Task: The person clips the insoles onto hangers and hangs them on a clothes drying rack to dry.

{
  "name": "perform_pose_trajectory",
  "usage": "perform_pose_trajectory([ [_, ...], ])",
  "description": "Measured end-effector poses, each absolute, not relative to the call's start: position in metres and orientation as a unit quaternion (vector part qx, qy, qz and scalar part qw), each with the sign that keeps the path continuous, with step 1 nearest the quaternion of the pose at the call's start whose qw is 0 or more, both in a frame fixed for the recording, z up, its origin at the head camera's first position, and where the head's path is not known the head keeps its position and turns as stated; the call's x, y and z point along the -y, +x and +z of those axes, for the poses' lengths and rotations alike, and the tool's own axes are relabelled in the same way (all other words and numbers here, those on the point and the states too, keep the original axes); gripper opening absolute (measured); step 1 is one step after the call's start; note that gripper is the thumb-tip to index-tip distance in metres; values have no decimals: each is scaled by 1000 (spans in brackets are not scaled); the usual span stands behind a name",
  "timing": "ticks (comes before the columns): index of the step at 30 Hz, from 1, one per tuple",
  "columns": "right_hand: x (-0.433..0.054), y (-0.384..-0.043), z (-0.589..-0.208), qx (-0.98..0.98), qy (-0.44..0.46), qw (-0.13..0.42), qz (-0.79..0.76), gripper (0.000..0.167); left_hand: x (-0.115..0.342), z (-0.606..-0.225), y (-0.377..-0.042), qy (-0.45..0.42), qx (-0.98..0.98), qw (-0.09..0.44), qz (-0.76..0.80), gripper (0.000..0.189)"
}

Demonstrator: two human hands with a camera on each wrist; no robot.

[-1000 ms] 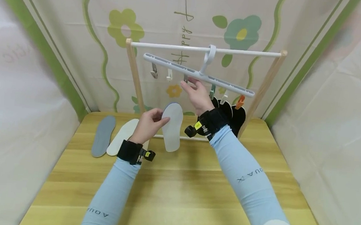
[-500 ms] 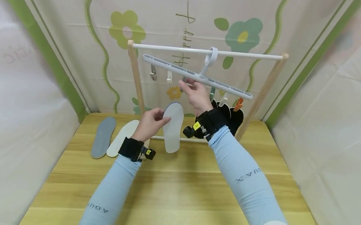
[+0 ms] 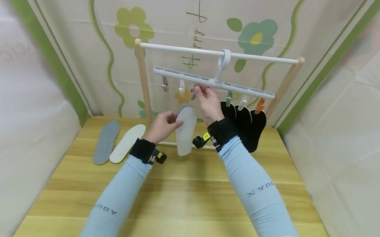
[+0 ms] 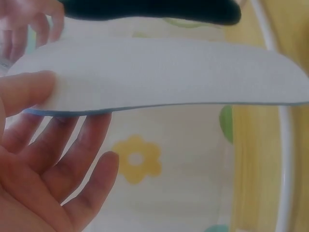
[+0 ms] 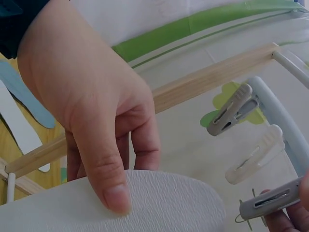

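Note:
My left hand (image 3: 163, 125) pinches a white insole (image 3: 184, 137) with a blue underside edge, thumb on its white face and fingers behind. The insole hangs upright in front of the rack, just below my right hand (image 3: 210, 104). That hand pinches a grey clothes peg (image 5: 270, 198) under the pale grey hanger (image 3: 187, 76). Whether the peg's jaws are apart is unclear; the insole's top edge lies near it, apart from it. Another grey peg (image 5: 231, 110) and a white peg (image 5: 256, 155) hang with nothing in them.
The hanger hooks on the white bar (image 3: 183, 50) of a wooden-sided rack (image 3: 143, 79). Black insoles (image 3: 256, 130) hang at right from green, white and orange pegs (image 3: 260, 106). A grey insole (image 3: 106, 143) and a white insole (image 3: 127, 143) lie on the table at left.
The hanger has swung nearer level, its left end lower and right end higher. My left hand has carried the insole slightly right and up, towards the peg. My right hand keeps its pinch.

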State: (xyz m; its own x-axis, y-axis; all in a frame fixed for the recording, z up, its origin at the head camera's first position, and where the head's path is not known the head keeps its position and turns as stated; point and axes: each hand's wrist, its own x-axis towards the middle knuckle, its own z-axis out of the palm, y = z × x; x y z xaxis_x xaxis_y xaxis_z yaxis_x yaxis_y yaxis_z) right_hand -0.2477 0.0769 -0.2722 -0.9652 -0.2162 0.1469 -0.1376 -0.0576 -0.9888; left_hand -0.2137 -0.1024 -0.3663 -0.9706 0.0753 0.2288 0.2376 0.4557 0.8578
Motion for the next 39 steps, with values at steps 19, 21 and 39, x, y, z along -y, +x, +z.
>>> perform_pose_trajectory([
  [19,-84,-243,-274,-711,-103,-13,-696,36,82,-361,-224,-105,840,45,-530,32],
  [21,-84,-243,-274,-711,-102,-16,-695,35,81,-358,-224,-105,837,43,-536,31],
  [39,-86,-240,-276,-715,-106,-28,-690,37,73,-352,-226,-113,826,77,-546,28],
])
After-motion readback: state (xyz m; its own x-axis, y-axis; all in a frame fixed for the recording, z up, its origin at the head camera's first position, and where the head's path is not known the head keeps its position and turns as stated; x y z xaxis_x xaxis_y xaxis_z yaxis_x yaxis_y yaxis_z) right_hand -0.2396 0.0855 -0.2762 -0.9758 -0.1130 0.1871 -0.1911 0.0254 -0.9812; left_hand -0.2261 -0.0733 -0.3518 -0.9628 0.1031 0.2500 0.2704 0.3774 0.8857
